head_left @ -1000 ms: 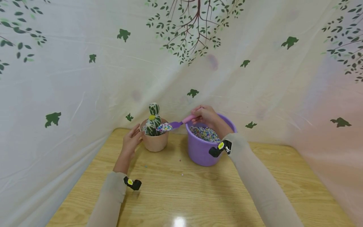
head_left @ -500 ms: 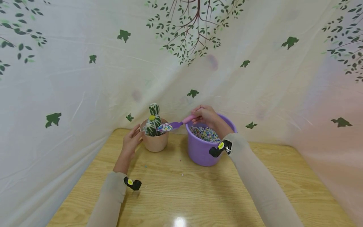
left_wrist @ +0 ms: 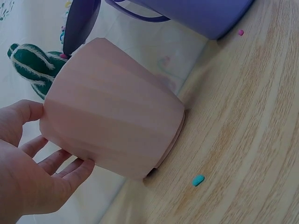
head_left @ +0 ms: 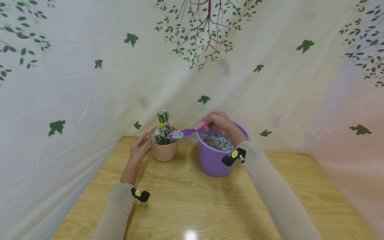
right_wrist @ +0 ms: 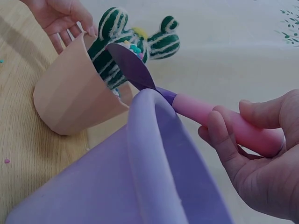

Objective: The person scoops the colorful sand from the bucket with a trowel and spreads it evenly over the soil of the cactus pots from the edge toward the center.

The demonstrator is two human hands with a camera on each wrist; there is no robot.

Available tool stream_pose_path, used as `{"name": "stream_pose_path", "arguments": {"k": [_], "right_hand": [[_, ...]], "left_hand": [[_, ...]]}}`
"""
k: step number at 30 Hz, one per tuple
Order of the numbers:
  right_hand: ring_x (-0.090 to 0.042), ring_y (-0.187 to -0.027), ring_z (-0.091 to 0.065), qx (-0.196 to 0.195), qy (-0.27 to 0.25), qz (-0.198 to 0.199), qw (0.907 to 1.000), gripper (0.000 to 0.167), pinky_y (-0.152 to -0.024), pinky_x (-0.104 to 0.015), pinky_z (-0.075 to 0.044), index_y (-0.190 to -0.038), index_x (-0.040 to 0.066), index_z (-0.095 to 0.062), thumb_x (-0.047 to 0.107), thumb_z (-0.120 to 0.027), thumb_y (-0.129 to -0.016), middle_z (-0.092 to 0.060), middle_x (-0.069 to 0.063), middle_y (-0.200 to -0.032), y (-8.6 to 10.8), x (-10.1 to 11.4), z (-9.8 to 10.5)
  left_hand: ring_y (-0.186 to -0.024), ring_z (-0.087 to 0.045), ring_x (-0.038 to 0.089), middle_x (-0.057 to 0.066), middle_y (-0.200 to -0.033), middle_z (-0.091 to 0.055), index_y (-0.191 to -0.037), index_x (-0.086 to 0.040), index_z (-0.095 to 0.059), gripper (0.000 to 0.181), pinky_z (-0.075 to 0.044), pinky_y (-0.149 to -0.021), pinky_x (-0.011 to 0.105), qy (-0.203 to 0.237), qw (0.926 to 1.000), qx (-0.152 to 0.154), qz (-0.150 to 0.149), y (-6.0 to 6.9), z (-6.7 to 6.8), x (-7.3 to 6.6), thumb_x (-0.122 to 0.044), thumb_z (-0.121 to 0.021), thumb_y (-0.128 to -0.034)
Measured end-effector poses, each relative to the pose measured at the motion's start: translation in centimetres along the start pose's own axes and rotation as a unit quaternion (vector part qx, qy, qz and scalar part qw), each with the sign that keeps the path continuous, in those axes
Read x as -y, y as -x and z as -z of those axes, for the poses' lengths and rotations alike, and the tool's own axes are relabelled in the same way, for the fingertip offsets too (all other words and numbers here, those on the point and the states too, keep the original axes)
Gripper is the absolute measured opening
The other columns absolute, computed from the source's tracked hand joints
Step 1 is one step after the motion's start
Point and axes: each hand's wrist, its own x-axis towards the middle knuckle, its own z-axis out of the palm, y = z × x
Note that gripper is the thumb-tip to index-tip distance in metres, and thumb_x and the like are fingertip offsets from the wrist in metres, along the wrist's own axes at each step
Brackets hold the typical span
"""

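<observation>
In the head view my left hand (head_left: pixel 139 150) holds the left side of a pale pink flower pot (head_left: pixel 164 152), its thumb at the rim and fingertips against the wall. A green-and-white toy cactus (head_left: pixel 162 133) with a yellow flower stands in the pot. My right hand (head_left: pixel 221 123) grips the pink handle of a small trowel (head_left: pixel 188 132). Colourful beads (head_left: pixel 175 134) fill its purple blade, which lies level over the pot's right rim, beside the cactus. The right wrist view shows fingers and thumb wrapped round the handle (right_wrist: pixel 233 128).
Under my right hand stands a purple bucket (head_left: pixel 213 162) partly filled with multicoloured beads (head_left: pixel 218 141). A few stray beads, one turquoise (left_wrist: pixel 198 180), lie on the wooden table (head_left: pixel 186 208). Behind hangs a pale curtain (head_left: pixel 177 80) with leaf prints.
Almost nothing differs. The trowel has shifted very slightly to the right, still loaded with beads; the left hand and pot keep their places.
</observation>
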Motion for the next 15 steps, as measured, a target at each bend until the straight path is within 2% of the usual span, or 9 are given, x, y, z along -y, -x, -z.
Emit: {"name": "stream_pose_path", "arguments": {"k": [6, 15], "right_hand": [[-0.015, -0.059, -0.067, 0.011, -0.003, 0.022, 0.9997, 0.005, -0.06, -0.025, -0.06, -0.098, -0.003, -0.059, 0.0, -0.061, -0.095, -0.07, -0.006, -0.07, 0.43, 0.03, 0.1], [-0.014, -0.056, -0.065, -0.019, 0.01, -0.007, 0.9997, 0.005, -0.057, -0.025, -0.059, -0.103, -0.003, -0.057, -0.001, -0.057, -0.099, -0.069, -0.003, -0.067, 0.14, 0.49, 0.24]], "left_hand": [[-0.152, -0.033, 0.023, 0.013, -0.166, -0.031, -0.16, -0.019, -0.034, 0.059, -0.036, -0.122, 0.046, 0.003, 1.0, 0.001, 0.004, 0.08, -0.02, 0.06, -0.018, -0.054, -0.1048], [-0.153, -0.032, 0.023, 0.012, -0.167, -0.029, -0.161, -0.02, -0.032, 0.059, -0.035, -0.123, 0.046, 0.003, 0.9999, 0.003, 0.01, -0.24, 0.15, 0.14, -0.019, -0.053, -0.1054]]}}
